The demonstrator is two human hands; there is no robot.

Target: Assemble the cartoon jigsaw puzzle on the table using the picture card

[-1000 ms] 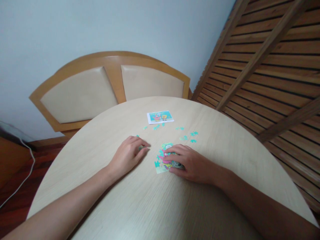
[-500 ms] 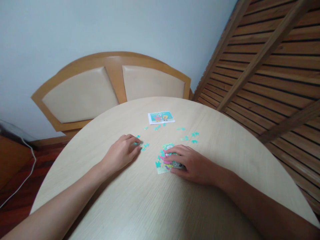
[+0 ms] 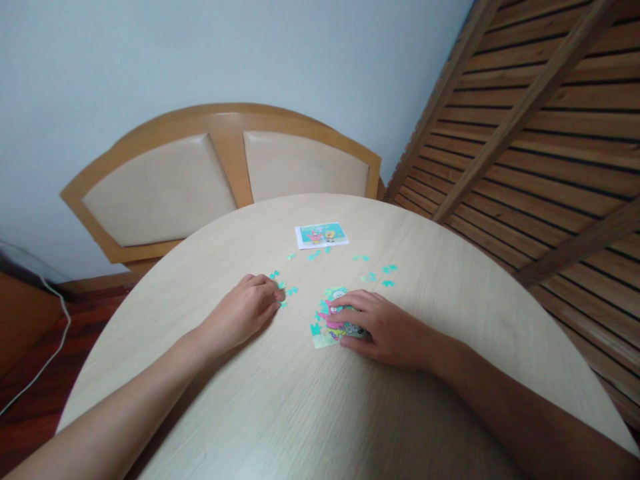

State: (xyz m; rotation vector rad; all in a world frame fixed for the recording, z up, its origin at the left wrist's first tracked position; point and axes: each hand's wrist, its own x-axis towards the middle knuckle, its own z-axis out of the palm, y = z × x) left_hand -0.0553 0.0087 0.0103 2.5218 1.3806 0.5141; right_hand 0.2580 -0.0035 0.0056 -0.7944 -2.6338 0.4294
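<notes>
The left hand (image 3: pixel 240 312) is lying palm down on the tabletop (image 3: pixel 300 400), fingers curled, their tips touching 1 of the loose teal pieces (image 3: pixel 286 291) beside it; whether it is gripping a piece I cannot tell. The right hand (image 3: pixel 385 328) is resting flat, fingers spread and pressing on the puzzle (image 3: pixel 327 320), part built, covering its right side. More pieces (image 3: pixel 380 273) are lying scattered behind it, near the picture card (image 3: pixel 321 235). A padded bench back (image 3: pixel 225 173) is standing behind the tabletop.
</notes>
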